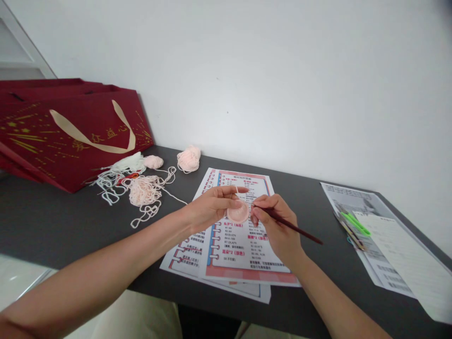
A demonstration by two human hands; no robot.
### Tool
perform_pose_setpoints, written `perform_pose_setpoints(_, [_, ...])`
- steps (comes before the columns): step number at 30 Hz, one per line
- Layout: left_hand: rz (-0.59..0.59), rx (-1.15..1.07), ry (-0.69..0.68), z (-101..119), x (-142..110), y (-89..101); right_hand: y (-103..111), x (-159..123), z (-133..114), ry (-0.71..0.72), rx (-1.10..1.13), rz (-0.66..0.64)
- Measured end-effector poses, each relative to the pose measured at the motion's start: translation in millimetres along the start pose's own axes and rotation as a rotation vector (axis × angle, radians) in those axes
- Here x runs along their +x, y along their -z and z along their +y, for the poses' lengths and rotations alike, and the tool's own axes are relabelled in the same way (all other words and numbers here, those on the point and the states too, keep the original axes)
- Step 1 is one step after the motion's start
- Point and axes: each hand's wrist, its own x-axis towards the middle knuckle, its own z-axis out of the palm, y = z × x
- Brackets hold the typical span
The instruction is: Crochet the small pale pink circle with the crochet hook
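Observation:
My left hand pinches a small round pink crochet piece above the printed pattern sheets, its forefinger stretched out with a strand of yarn over it. My right hand grips a dark brown crochet hook like a pencil, its tip at the right edge of the pink piece. Both hands meet over the middle of the dark table.
Loose pink yarn, white yarn and two small pink balls lie at the left by a dark red gift bag. At the right lie more papers with green and other tools. A white wall stands behind.

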Motion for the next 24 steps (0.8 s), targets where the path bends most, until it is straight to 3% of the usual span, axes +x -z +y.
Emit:
perform_pose_setpoints(3, [-0.015, 0.024, -0.009, 6, 1, 4.7, 4, 4, -1, -0.062, 0.122, 0.005])
perform_pose_setpoints(9, [-0.070, 0.074, 0.012, 13, 2, 11.0, 12, 7, -3, -0.115, 0.115, -0.017])
perform_pose_setpoints(17, [-0.112, 0.082, 0.083, 21, -1, 14.3, 20, 9, -9, -0.048, 0.072, -0.095])
perform_pose_setpoints(24, [-0.163, 0.123, 0.145, 27, -2, 15.0, 29, 11, -11, -0.108, 0.102, -0.173])
